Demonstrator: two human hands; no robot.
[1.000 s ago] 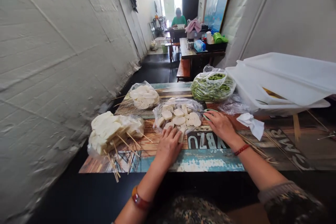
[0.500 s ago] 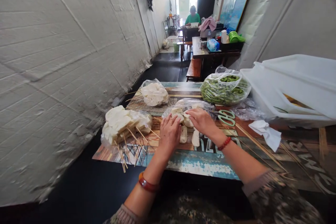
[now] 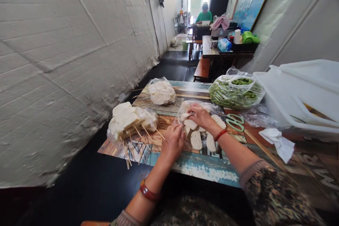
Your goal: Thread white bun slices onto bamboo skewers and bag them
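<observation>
Pale white food slices [image 3: 196, 140] lie spread on the table in front of a clear plastic bag [image 3: 209, 106]. More slices sit at the bag's mouth. My right hand [image 3: 201, 117] reaches over them, its fingers closed on a pale slice [image 3: 186, 116] by the bag. At the bag's near left edge, my left hand [image 3: 173, 140] has its fingers curled and seems to pinch the plastic; its fingertips are partly hidden. To the left, a stack of skewered white slices [image 3: 124, 118] rests in a plastic bag, with thin wooden sticks [image 3: 126, 153] pointing towards me.
Behind stands another bag of white slices [image 3: 161, 92]. A bag of green vegetables [image 3: 235, 91], green-handled scissors [image 3: 235, 122], loose skewers [image 3: 267, 152], a crumpled tissue [image 3: 278, 143] and a white plastic tub [image 3: 299, 113] are on the right. A person in green [image 3: 204, 16] sits far back.
The pale slices now lie more spread out in front of the bag. My right hand has closed on a slice, and my left fingers have curled at the bag's edge. The view has shifted slightly.
</observation>
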